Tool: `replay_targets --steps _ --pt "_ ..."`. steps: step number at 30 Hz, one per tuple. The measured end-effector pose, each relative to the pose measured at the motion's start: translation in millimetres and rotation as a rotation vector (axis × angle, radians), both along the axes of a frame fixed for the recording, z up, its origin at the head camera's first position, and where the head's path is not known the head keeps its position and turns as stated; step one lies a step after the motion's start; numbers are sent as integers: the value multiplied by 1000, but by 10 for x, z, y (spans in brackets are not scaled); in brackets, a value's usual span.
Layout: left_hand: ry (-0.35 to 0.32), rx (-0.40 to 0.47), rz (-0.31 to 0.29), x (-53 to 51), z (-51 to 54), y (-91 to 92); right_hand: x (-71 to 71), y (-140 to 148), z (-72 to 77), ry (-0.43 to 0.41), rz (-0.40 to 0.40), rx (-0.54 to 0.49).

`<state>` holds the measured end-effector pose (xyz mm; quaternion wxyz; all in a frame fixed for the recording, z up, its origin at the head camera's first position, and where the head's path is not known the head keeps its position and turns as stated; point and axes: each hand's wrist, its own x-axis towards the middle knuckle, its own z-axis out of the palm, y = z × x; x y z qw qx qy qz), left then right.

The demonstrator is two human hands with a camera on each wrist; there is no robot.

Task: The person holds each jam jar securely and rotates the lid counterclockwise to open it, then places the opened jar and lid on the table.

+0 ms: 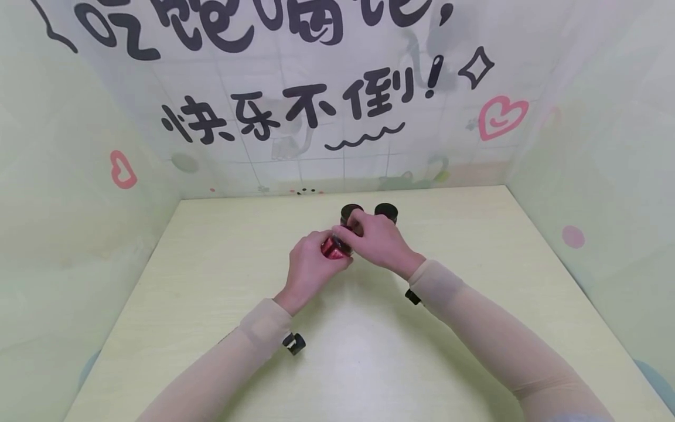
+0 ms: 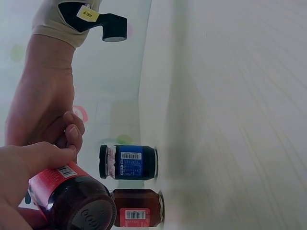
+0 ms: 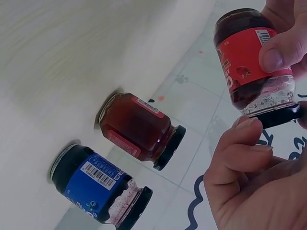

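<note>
In the head view, a jar with a red label [image 1: 334,248] is held above the table, tilted. My left hand [image 1: 311,265] grips its body, thumb and fingers on opposite sides. My right hand [image 1: 381,240] pinches the black lid [image 3: 277,115], seen in the right wrist view with fingertips at its edge. The lid sits on the jar's mouth. In the left wrist view the jar's glass base [image 2: 91,211] faces the camera, and my right hand [image 2: 43,112] is beyond the label.
Two more black-lidded jars stand upright at the table's back: one with dark red contents [image 3: 135,125] and one with a blue label [image 3: 93,181]. The table [image 1: 211,281] is pale, with printed walls [image 1: 327,170] behind and at both sides.
</note>
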<state>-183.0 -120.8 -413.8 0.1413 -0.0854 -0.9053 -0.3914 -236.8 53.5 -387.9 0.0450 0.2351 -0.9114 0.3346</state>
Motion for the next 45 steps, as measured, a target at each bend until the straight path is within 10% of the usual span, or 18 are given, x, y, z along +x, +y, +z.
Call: replay_targets --steps 45 --pt "-2 -98 56 6 88 -14 45 49 -23 -153 140 -261"
